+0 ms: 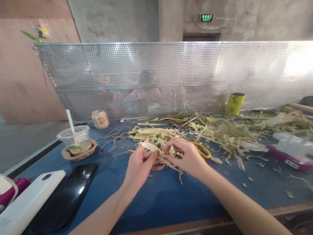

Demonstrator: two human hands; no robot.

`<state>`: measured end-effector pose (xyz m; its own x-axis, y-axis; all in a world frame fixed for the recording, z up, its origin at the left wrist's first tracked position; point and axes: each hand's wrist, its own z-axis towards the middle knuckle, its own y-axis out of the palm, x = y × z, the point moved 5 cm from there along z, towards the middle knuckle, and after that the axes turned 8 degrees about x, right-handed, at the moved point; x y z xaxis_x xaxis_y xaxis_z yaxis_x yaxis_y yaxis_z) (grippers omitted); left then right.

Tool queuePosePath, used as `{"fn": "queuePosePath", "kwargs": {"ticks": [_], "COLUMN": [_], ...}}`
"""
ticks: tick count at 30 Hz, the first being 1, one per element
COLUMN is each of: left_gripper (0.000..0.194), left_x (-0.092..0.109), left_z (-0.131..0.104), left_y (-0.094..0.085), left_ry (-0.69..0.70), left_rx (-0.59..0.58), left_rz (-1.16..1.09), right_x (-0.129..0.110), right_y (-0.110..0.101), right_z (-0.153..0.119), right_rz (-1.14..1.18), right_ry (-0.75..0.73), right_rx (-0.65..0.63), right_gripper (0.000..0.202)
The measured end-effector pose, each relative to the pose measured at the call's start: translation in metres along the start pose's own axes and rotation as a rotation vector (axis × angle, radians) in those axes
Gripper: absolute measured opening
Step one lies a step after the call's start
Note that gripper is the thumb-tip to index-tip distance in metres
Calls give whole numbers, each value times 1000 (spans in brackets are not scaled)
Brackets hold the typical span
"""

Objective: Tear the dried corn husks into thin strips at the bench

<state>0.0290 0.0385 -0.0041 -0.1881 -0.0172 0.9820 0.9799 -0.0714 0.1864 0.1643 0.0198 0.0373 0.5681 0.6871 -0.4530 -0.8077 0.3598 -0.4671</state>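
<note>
Between the fingers of my left hand (141,160) is a pale strip of dried husk (149,147), pinched near the middle of the table. My right hand (189,156) is closed around a small bundle of braided or knotted husk (175,152), its thumb and fingertips meeting the left fingertips. Loose ends hang below the bundle, and its far side is hidden by the fingers. Just right of my right hand lies a yellow loop-shaped handle (205,150), probably of scissors, partly covered. A heap of husk strips (154,133) spreads behind both hands.
On the left are a black phone (66,198), a white power bank (29,205), and a lidded cup (75,140) with a straw in a cardboard holder. String (114,140) lies behind them. More husks (229,130), a yellow tube (235,104) and a power strip (291,158) occupy the right.
</note>
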Motion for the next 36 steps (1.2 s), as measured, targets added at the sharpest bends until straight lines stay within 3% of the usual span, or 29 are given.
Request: {"fn": "queuePosePath", "kwargs": {"ticks": [7, 14, 22, 27, 34, 36], "left_gripper": [79, 78, 72, 71, 75, 76], "left_x": [4, 7, 7, 8, 9, 9], "left_z": [-3, -5, -3, -4, -4, -3], "left_y": [4, 4, 4, 4, 5, 4], "left_ry": [30, 71, 26, 60, 106, 123], "left_rx": [-27, -15, 19, 5, -26, -7], "left_rz": [78, 116, 63, 75, 98, 111], "right_x": [-2, 3, 17, 21, 20, 23], "right_y": [4, 10, 6, 12, 8, 10], "right_z": [-1, -5, -6, -7, -3, -3], "right_rz": [-49, -104, 4, 73, 147, 197], "right_ry": [-28, 90, 266, 242, 198, 275], "right_rx": [0, -45, -164, -282, -92, -134], "right_gripper": [13, 13, 18, 24, 22, 22]}}
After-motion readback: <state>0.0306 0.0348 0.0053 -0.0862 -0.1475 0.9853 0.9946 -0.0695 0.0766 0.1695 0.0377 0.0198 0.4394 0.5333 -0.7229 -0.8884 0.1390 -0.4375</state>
